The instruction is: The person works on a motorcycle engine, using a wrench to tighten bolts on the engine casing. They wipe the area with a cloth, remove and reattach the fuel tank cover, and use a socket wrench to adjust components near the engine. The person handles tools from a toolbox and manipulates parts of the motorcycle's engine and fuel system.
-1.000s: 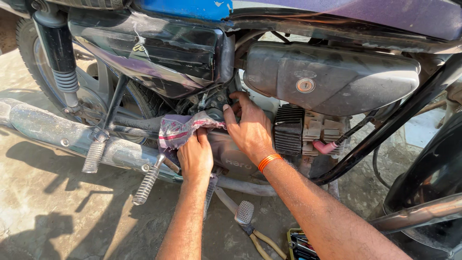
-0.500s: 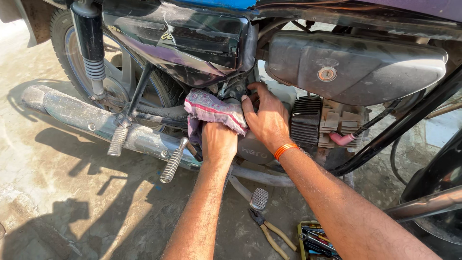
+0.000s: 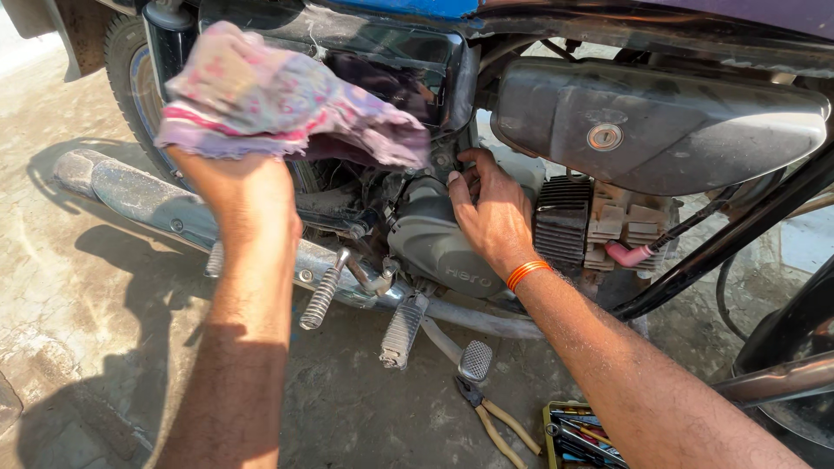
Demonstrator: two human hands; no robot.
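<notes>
Above the engine casing (image 3: 439,252): rag (image 3: 278,100) bunched in my left hand (image 3: 239,195), up-left of my right hand (image 3: 495,217), fingers spread on the casing.

Left hand (image 3: 248,195) lifts a rag (image 3: 278,100); right hand (image 3: 495,217) touches the engine cover (image 3: 434,252).

Both forearms are bare to the edge of the picture, with no sleeves showing and fine dark hair along them. The right hand (image 3: 493,217) wears a thin orange band (image 3: 528,274) of several strands at the wrist. The left hand (image 3: 239,195) wears nothing: no glove, ring or watch shows.
</notes>
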